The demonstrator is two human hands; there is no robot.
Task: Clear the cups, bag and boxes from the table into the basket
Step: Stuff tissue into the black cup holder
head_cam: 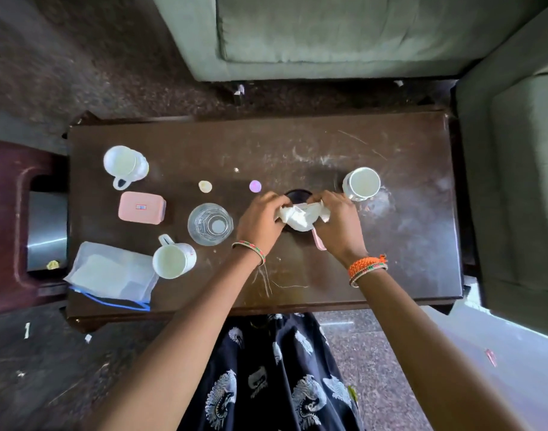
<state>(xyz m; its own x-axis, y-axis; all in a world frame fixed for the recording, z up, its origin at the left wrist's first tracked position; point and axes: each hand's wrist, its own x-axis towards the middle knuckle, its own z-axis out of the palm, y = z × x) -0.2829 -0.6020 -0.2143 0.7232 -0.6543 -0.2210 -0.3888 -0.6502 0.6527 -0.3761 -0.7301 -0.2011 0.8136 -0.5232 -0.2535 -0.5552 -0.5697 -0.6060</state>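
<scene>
Here we are working left to right across the dark wooden table (391, 244). The soft mesh bag (111, 273) is lying limp at the near left corner; we would pinch its fabric. The pink box (141, 208) is looking light and rigid, best gripped across its sides. The white mugs (125, 164) (173, 259) (361, 183) and the clear glass (210, 224) are fragile; handles suit the mugs. Our left hand (260, 217) and right hand (336, 220) are both closing on a crumpled white paper (300, 216) above a dark round object (298, 195). No basket is showing.
</scene>
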